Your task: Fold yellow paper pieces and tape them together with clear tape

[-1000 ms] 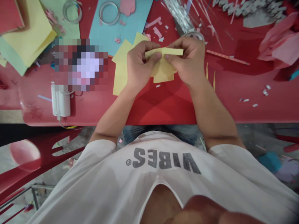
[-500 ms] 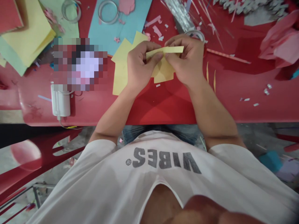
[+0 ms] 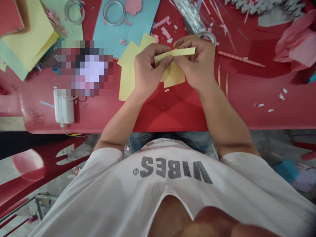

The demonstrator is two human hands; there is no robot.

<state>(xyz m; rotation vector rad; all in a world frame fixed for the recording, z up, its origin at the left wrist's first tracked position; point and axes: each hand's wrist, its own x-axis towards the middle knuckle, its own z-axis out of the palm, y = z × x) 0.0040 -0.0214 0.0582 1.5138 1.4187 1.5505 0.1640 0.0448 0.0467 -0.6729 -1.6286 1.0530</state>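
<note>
Shifted slightly forward: right end of narrow yellow paper strip (image 3: 184,51), pinched by left hand (image 3: 147,68) and right hand (image 3: 201,63) (both nearly closed).

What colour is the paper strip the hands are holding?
The paper strip is yellow; the head view shows it best.
</note>
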